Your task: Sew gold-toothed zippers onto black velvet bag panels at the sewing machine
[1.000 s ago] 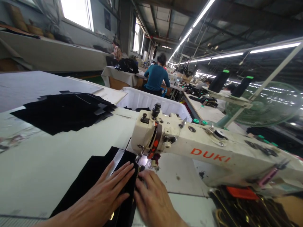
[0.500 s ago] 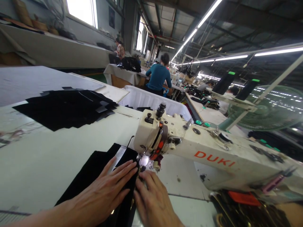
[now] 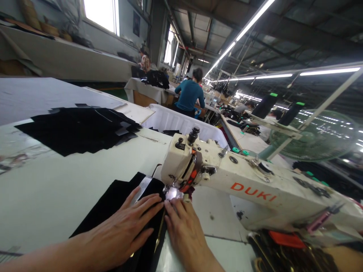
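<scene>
Your right hand [image 3: 184, 224] just changed: over the last half second its fingers went from curled to reaching further up, tips now at the fabric edge just below the needle area, and more of the gold-toned trim [image 3: 159, 236] shows between your hands. Reads as a reset of your hold on that edge; can't tell if the tips pinch it or only press. Your left hand [image 3: 129, 223] hasn't moved much: flat on the black fabric panel [image 3: 113, 204], fingers slightly fanned, thumb apart. Panel has barely shifted: bottom center-left of frame, grey strip [image 3: 144, 185] near its top edge, right edge at the lit needle area of the DUKI sewing machine [image 3: 215, 170]. Lower right: dark gold-edged pieces [image 3: 272, 249] under a red case [image 3: 287, 239], pink-handled snips [image 3: 320, 223] above. White tabletop [image 3: 56, 185] runs left, fanned stack of black cut pieces [image 3: 79, 130] mid-left. White plastic bin [image 3: 167, 115] with dark pieces behind the machine head; thread cones [image 3: 265, 105] and green fan [image 3: 320, 134] right. Beyond, upper center, a co-worker in teal [image 3: 188, 94] sits back to you; bright window [image 3: 102, 15] upper left, tube lights [image 3: 255, 19] overhead.
</scene>
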`<action>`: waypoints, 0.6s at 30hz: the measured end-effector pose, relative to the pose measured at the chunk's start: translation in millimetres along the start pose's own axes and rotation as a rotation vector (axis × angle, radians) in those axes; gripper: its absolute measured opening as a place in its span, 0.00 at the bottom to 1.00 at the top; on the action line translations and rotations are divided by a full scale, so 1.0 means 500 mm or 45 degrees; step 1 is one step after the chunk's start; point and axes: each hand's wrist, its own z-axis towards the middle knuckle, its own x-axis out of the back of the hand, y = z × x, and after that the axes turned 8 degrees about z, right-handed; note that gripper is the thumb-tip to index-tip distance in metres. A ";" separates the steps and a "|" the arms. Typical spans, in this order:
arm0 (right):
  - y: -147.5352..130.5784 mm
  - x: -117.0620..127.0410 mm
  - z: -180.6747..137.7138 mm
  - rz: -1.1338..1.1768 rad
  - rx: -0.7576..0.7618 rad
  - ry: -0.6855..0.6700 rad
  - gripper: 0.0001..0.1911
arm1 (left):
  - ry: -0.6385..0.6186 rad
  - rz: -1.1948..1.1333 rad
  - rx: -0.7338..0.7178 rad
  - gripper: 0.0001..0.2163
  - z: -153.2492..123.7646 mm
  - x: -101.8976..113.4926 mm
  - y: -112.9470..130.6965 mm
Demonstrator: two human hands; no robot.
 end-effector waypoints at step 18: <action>0.046 -0.019 0.036 -0.121 0.095 0.059 0.24 | -0.035 0.011 0.053 0.25 0.018 -0.060 -0.033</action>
